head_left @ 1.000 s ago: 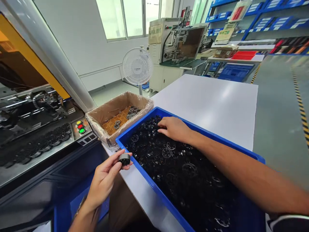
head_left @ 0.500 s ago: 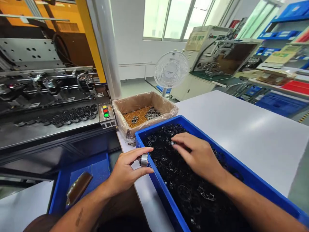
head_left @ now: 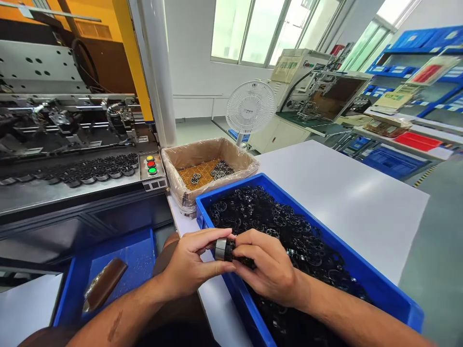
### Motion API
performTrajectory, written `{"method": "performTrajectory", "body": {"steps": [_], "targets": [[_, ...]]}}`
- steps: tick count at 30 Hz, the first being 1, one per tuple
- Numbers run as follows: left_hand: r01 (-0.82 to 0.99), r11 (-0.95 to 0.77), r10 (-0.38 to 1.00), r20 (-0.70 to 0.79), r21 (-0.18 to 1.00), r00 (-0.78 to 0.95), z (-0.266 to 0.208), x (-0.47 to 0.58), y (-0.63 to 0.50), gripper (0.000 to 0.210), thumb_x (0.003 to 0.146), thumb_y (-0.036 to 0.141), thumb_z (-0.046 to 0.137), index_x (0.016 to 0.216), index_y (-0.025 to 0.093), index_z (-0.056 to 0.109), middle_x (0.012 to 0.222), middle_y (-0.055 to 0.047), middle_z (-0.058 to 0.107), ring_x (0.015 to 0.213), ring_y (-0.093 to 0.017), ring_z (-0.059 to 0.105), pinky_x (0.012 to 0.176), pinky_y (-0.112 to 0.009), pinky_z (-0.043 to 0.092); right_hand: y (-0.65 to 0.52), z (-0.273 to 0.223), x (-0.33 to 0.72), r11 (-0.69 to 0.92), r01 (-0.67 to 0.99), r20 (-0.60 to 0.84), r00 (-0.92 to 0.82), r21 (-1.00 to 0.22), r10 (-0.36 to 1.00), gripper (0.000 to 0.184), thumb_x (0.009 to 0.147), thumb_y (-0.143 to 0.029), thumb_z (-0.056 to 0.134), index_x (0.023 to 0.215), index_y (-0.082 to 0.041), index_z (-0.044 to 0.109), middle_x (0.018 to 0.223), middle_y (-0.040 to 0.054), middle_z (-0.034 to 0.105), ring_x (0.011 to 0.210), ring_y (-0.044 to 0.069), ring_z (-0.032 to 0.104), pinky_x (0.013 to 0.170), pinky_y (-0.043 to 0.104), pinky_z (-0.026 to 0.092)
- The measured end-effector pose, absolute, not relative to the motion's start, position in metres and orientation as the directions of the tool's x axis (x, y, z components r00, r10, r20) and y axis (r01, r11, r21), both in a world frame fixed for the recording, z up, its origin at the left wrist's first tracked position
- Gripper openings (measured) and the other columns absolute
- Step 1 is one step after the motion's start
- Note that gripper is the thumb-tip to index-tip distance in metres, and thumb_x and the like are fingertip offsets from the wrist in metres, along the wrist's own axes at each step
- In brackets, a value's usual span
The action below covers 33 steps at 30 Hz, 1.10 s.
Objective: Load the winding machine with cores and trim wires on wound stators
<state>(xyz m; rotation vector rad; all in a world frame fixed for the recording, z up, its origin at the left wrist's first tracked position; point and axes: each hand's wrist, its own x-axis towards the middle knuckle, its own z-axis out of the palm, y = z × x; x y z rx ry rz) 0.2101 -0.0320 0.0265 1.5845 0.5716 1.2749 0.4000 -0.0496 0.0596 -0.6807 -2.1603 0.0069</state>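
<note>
My left hand (head_left: 184, 262) grips a short silver metal ring (head_left: 221, 249) between thumb and fingers, over the near-left edge of a long blue crate (head_left: 307, 212). My right hand (head_left: 269, 267) is closed on a black round part (head_left: 229, 249) set against the ring's right-hand end. The fingertips of both hands almost meet there. Whether the two parts are joined, I cannot tell. Under and beyond my right hand, the crate holds a heap of black spoked round parts (head_left: 285, 217).
A plastic-lined carton (head_left: 210, 147) with some round parts stands behind the crate. To the left, a machine bench carries rows of black-and-silver parts (head_left: 97, 171) beside a button box (head_left: 152, 174). Lower left is a blue tray (head_left: 135, 260) with a brown wrapped bundle (head_left: 104, 284). A fan (head_left: 251, 107) stands behind.
My right hand has come up from the heap in the crate, moving left to my left hand with a black part. My left hand still holds the ring. The view has shifted slightly.
</note>
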Motion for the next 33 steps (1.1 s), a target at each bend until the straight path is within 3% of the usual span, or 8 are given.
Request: {"method": "performTrajectory", "body": {"steps": [5,9,21,25,28,30,33], "targets": [[-0.017,-0.470,0.837,0.452,0.882,0.308,0.0280,0.2044,-0.0351,0.046,0.072,0.043,0.082,0.112,0.021,0.074,0.102,-0.009,0.079,0.091,-0.023,0.075,0.084,-0.031,0.060,-0.0491,0.0650,0.4024,0.839,0.498,0.724,-0.494,-0.219,0.482,0.029,0.087,-0.008,0.062,0.115,-0.016,0.060,0.101,0.0125,0.068,0.095,0.020,0.068,0.076,0.032,0.061],[-0.018,-0.421,0.857,0.404,0.907,0.320,0.0276,0.2064,-0.0374,0.051,0.070,0.050,0.081,0.111,0.021,0.075,0.099,-0.010,0.079,0.088,-0.024,0.074,0.080,-0.032,0.061,-0.0488,0.0642,0.4034,0.854,0.492,0.728,-0.521,-0.170,0.445,0.034,0.087,-0.008,0.061,0.120,-0.019,0.060,0.100,0.0116,0.069,0.096,0.023,0.068,0.077,0.037,0.061],[-0.168,-0.149,0.867,0.210,0.975,0.451,0.0316,0.2031,-0.0381,0.055,0.060,0.048,0.087,0.106,0.020,0.078,0.095,-0.009,0.078,0.081,-0.021,0.072,0.074,-0.029,0.060,-0.0470,0.0689,0.4091,0.885,0.463,0.724,-0.625,0.045,0.291,0.014,0.094,-0.019,0.060,0.105,-0.012,0.063,0.086,0.0091,0.069,0.082,0.019,0.065,0.069,0.033,0.059],[-0.149,0.047,0.834,0.043,0.988,0.549,0.0296,0.2002,-0.0362,0.063,0.056,0.053,0.088,0.108,0.018,0.077,0.086,-0.007,0.076,0.074,-0.020,0.068,0.067,-0.029,0.059,-0.0490,0.0677,0.4058,0.891,0.451,0.704,-0.618,-0.047,0.350,0.017,0.095,-0.023,0.058,0.108,-0.013,0.063,0.087,0.0092,0.069,0.083,0.019,0.066,0.069,0.034,0.061],[-0.166,0.115,0.815,0.002,0.979,0.579,0.0251,0.1996,-0.0345,0.065,0.056,0.052,0.088,0.110,0.018,0.076,0.086,-0.006,0.076,0.074,-0.020,0.068,0.068,-0.031,0.059,-0.0510,0.0652,0.4025,0.892,0.446,0.711,-0.602,-0.076,0.362,0.018,0.094,-0.020,0.058,0.109,-0.012,0.063,0.087,0.0099,0.069,0.081,0.020,0.067,0.069,0.034,0.062],[-0.202,0.095,0.818,0.039,0.975,0.574,0.0229,0.2001,-0.0354,0.063,0.061,0.047,0.088,0.116,0.019,0.074,0.094,-0.007,0.077,0.082,-0.022,0.070,0.076,-0.032,0.059,-0.0520,0.0641,0.4014,0.889,0.448,0.723,-0.585,-0.088,0.367,0.019,0.093,-0.017,0.058,0.111,-0.011,0.063,0.088,0.0106,0.069,0.082,0.020,0.067,0.070,0.035,0.062],[-0.254,-0.008,0.825,0.150,0.967,0.545,0.0240,0.2000,-0.0412,0.060,0.078,0.038,0.078,0.134,0.024,0.061,0.124,-0.010,0.070,0.110,-0.026,0.067,0.098,-0.038,0.054,-0.0513,0.0640,0.4029,0.863,0.471,0.733,-0.519,-0.185,0.440,0.031,0.090,-0.019,0.065,0.121,-0.015,0.062,0.099,0.0120,0.069,0.093,0.023,0.068,0.079,0.037,0.062]]}}
